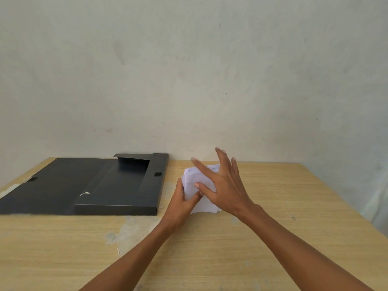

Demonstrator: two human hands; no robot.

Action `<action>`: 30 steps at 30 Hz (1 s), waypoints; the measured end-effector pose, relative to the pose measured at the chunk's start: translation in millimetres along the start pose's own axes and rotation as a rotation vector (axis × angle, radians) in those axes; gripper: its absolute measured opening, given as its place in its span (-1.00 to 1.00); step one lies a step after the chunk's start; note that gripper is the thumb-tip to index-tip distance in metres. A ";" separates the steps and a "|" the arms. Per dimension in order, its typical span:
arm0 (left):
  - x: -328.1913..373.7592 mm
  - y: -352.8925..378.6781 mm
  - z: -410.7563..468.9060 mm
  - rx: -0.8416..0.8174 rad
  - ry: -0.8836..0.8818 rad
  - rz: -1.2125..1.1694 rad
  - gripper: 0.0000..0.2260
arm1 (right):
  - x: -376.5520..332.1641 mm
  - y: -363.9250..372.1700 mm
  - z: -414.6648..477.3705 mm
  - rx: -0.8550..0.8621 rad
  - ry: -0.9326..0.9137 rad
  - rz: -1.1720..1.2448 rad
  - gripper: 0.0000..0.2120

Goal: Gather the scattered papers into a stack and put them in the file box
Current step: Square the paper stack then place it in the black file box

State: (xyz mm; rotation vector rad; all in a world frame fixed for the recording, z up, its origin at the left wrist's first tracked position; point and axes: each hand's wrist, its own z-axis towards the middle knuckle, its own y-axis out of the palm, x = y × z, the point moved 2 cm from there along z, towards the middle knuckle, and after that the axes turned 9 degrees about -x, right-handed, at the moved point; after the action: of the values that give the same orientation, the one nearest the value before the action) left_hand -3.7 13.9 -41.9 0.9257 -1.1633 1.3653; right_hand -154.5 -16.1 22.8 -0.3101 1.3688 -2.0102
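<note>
Two hands on one white stack of papers (192, 177), right of table centre. Left hand (182, 203) grips the stack's left edge, thumb across the front face, fingers behind it. Right hand (222, 183) is spread flat, fingers splayed, palm over the top and right side; thumb tip touches the sheets, unclear if the fingers press. Stack looks tilted up off the wooden table (294, 206), lower corner near the surface. No loose sheets visible elsewhere, so gathering looks finished; current step reads as squaring the stack.

Black file box (134, 207) lies open just left of the hands, tray empty, lid flap (52, 181) flat further left.

Next move likely: right hand closes on the stack, both carry it left, lay it flat inside the tray. Watch for sheets fanning out.
</note>
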 end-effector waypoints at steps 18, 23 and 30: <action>13.4 0.7 3.9 0.020 -0.003 -0.014 -0.53 | 23.5 38.1 -20.6 -0.020 0.420 1.019 -0.64; 13.4 5.1 1.5 0.061 0.013 -0.027 -0.51 | 18.8 33.1 -26.2 0.064 0.284 0.865 -0.24; 13.9 8.3 2.0 0.045 0.013 -0.044 -0.53 | 17.2 21.7 -22.5 0.135 0.130 0.258 -0.43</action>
State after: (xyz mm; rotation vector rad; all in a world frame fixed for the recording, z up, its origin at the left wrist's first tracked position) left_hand -13.8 15.5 -29.2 0.9677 -1.1008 1.3649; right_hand -170.8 -15.5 -8.9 0.0579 1.2708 -1.9199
